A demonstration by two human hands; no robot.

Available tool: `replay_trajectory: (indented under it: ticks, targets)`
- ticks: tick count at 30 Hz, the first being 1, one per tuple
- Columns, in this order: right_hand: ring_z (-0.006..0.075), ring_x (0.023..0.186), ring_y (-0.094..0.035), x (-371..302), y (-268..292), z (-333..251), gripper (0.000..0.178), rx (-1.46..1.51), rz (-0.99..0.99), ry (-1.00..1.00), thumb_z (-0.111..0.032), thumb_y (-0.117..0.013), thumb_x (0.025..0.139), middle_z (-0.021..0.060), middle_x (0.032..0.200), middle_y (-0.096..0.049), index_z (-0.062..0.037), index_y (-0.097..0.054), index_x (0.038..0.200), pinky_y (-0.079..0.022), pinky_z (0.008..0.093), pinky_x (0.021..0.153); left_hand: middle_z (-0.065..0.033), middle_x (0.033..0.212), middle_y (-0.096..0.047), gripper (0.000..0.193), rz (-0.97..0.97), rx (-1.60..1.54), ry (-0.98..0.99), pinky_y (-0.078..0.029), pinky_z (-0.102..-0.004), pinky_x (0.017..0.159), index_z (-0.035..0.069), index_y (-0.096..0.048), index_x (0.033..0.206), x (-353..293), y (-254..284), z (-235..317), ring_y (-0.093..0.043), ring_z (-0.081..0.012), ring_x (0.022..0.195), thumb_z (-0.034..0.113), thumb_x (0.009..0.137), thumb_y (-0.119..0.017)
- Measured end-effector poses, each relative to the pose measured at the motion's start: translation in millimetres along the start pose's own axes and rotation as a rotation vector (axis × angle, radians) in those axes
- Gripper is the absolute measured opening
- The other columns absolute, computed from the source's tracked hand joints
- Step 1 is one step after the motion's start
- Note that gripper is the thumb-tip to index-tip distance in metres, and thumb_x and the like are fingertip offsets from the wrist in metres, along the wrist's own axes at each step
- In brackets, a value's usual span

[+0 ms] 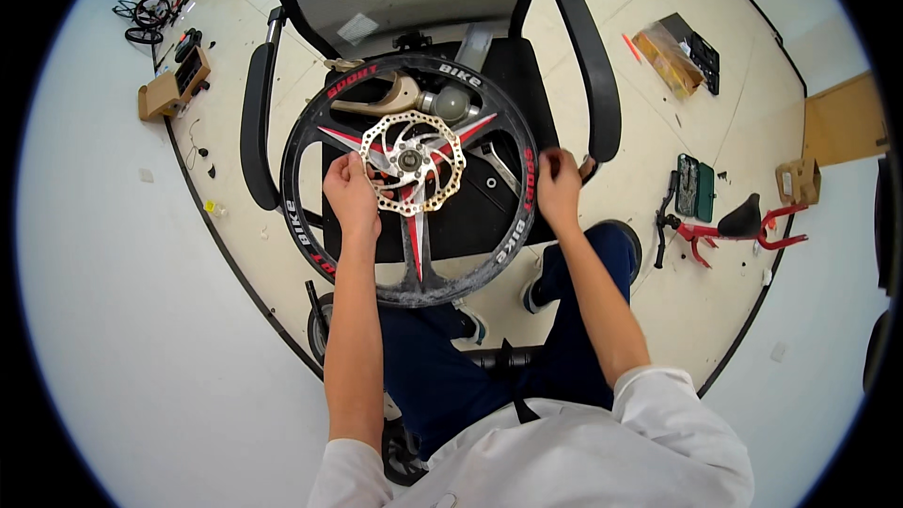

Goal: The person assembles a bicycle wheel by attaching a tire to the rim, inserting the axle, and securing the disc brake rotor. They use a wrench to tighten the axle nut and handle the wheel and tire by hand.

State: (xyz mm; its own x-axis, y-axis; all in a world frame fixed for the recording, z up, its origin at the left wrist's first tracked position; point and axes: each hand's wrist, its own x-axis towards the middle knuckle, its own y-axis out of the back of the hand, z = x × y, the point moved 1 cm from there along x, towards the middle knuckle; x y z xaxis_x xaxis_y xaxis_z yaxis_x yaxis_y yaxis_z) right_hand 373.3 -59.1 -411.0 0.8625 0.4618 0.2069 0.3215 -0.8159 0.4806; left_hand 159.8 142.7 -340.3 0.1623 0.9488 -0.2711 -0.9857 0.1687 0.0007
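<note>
A black bicycle wheel (419, 254) with red and silver spokes lies across the seat of an office chair. Over its hub is a round, perforated brake disc (450, 183). My left hand (352, 198) is closed at the disc's left edge, with fingertips showing through its openings. Whether the disc rests on the hub or hovers just above it, I cannot tell. Beside the wheel's right rim, my right hand (560, 190) has its fingers curled together; anything inside them is hidden. Through the spokes show a wrench (500, 167) and a small nut (491, 182).
Black armrests (588, 66) flank the chair seat (517, 56). A beige and metal tool (400, 94) lies under the wheel's far side. Rightward on the floor are a green tool case (694, 186), a red bike frame (701, 230) and a cardboard box (798, 182). Another box (160, 99) stands far left.
</note>
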Motion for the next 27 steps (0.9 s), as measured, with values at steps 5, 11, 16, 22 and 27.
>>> replay_trajectory:
  ticks: [5, 11, 16, 22, 27]
  targets:
    - [0.0331, 0.087, -0.060, -30.6, -11.8, -79.1, 0.016, -0.078, -0.334, 0.384, -0.007, -0.064, 0.080, 0.0155, 0.092, -0.058, -0.0014, -0.060, 0.094, -0.049, 0.0413, 0.078, -0.0026, 0.072, -0.052, 0.022, 0.001, 0.010, -0.051, -0.047, -0.0261, 0.039, -0.002, -0.054, 0.106, 1.0, 3.1, -13.6, -0.053, -0.0114, 0.053, 0.019, 0.100, -0.049]
    - [0.0388, 0.081, -0.064, -17.1, -74.0, -48.2, 0.016, -0.411, -0.469, 0.356, -0.010, -0.065, 0.079, 0.0197, 0.089, -0.061, 0.0019, -0.059, 0.088, -0.053, 0.0463, 0.073, -0.0021, 0.070, -0.052, 0.023, 0.003, 0.041, -0.030, -0.048, -0.0263, 0.040, 0.000, -0.054, 0.104, 2.1, 10.8, -36.9, -0.054, -0.0104, 0.053, 0.022, 0.101, -0.048]
    - [0.0395, 0.079, -0.063, -10.9, -57.5, -60.7, 0.019, -0.375, -0.506, 0.289, -0.015, -0.064, 0.081, 0.0208, 0.087, -0.061, 0.0005, -0.056, 0.088, -0.051, 0.0472, 0.070, -0.0050, 0.069, -0.057, 0.022, 0.007, 0.035, -0.064, -0.048, -0.0262, 0.039, -0.001, -0.054, 0.104, 0.8, 7.6, -43.2, -0.058, -0.0106, 0.055, 0.020, 0.101, -0.048]
    - [0.0112, 0.052, -0.052, 5.8, -23.0, -90.6, 0.007, 0.263, -0.555, -0.056, -0.009, -0.050, 0.097, 0.0040, 0.068, -0.053, -0.0033, -0.047, 0.100, -0.044, 0.0277, 0.049, -0.0260, 0.081, -0.063, 0.015, 0.103, 0.214, -0.367, -0.048, -0.0493, 0.062, 0.003, -0.052, 0.104, 4.1, 1.5, -60.4, -0.062, -0.0463, 0.077, 0.014, 0.099, -0.045]
    - [0.0110, 0.065, -0.052, 18.5, -49.6, -126.6, 0.019, -0.003, -0.747, 0.356, -0.016, -0.049, 0.100, 0.0039, 0.074, -0.054, 0.0019, -0.055, 0.103, -0.043, 0.0279, 0.059, -0.0295, 0.081, -0.062, 0.014, 0.049, 0.229, -0.327, -0.046, -0.0522, 0.065, 0.002, -0.046, 0.106, -5.4, 1.3, -52.2, -0.060, -0.0500, 0.081, 0.014, 0.100, -0.043]
